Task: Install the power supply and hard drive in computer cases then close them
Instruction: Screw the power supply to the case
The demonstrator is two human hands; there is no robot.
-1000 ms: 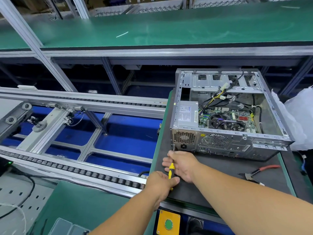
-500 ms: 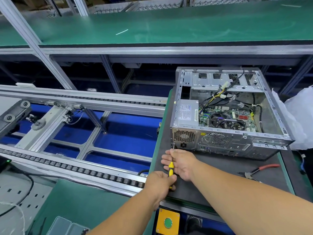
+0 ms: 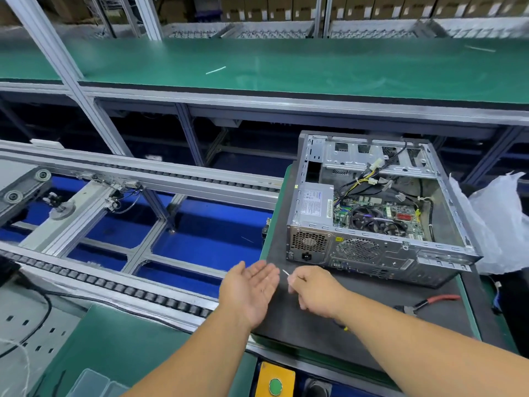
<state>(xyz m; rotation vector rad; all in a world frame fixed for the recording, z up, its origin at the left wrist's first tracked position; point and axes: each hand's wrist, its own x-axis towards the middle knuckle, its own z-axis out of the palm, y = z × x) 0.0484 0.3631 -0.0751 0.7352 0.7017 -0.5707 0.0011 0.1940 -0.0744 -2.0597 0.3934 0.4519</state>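
Power supply [image 3: 313, 202] sat in the open case [image 3: 380, 255]; no hard drive visible, lid off. Left hand [image 3: 252, 287] lay flat, fingers spread; right hand [image 3: 316, 290] pinched a thin screwdriver shaft [image 3: 285, 273].

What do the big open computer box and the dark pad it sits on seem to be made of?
The computer case looks like bare sheet steel: grey, dully shiny, with stamped slots, folded edges and punched vent holes. The dark mat under it looks like matte rubber or foam, flat and without glare; which one is hard to tell.
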